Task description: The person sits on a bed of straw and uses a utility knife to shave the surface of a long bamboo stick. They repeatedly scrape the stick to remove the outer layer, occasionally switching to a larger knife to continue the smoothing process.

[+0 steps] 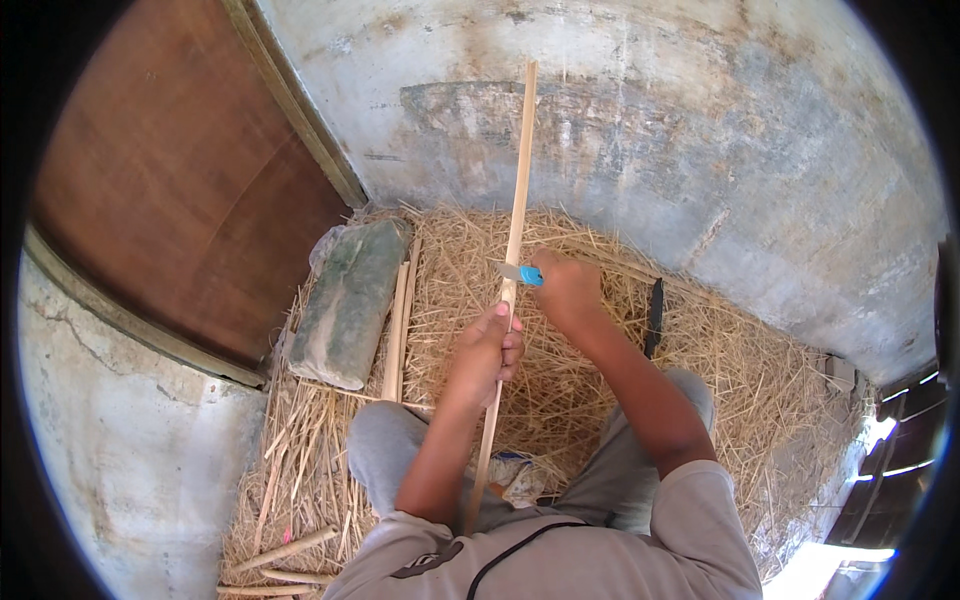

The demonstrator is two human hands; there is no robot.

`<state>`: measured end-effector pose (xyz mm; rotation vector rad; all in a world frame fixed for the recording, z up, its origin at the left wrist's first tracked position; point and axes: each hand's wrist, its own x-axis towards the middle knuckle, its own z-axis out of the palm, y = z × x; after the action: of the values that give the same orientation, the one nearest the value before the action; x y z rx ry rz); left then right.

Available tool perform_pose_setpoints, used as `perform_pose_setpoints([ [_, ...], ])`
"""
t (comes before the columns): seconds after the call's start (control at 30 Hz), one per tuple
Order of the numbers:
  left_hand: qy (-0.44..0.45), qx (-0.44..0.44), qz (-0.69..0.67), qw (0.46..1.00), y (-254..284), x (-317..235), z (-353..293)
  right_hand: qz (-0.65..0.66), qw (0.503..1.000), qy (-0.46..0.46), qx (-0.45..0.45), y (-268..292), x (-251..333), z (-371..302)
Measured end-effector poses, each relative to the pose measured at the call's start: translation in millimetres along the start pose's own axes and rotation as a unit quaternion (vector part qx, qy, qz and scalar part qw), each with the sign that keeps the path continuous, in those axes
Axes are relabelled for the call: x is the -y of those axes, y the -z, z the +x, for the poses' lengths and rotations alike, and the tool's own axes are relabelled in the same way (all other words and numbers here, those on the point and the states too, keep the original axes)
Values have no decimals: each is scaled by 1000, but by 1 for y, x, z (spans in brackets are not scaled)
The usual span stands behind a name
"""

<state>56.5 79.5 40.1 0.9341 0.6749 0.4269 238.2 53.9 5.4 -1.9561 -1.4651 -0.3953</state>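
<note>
A long, pale wooden strip (520, 180) runs upward from my lap, its far end in front of the wall. My left hand (490, 350) is closed around its lower part, thumb along the strip. My right hand (567, 288) grips a blue-handled utility knife (530, 275). The knife's blade crosses the strip a little above my left hand and appears to touch it. From this angle I cannot tell how deep the edge sits in the wood.
Straw (570, 370) covers the ground around my bent legs. On the left lie a greenish-grey stone slab (350, 300) and upright-lying strips (398, 330). A dark, narrow object (655, 318) rests right of my arm. A stained wall (680, 150) and brown door panel (190, 180) stand ahead.
</note>
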Motion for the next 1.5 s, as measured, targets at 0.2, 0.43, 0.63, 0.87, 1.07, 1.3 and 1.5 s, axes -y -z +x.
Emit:
perform_pose_setpoints([
  [0.2, -8, 3, -5, 1000, 2, 6, 4, -53, 997, -20, -49, -15, -9, 18],
  [0.43, 15, 37, -22, 999, -1, 6, -1, -115, 985, -120, -49, 2, -17, 68],
  [0.63, 46, 102, -8, 994, -14, 14, -19, -135, 953, -258, -83, 53, -76, 144],
  [0.87, 25, 95, -7, 995, -6, 5, -26, -176, 974, -142, -13, 72, -42, 123],
  [1.07, -4, 93, -29, 995, 4, -2, -33, -84, 996, -1, 37, 57, 19, 19],
  [1.3, 28, 115, -45, 992, -15, 9, -43, -183, 969, -155, -57, 82, -29, 111],
  [1.5, -7, 117, -69, 991, 5, -5, -43, -165, 986, 6, -33, 77, 3, 88],
])
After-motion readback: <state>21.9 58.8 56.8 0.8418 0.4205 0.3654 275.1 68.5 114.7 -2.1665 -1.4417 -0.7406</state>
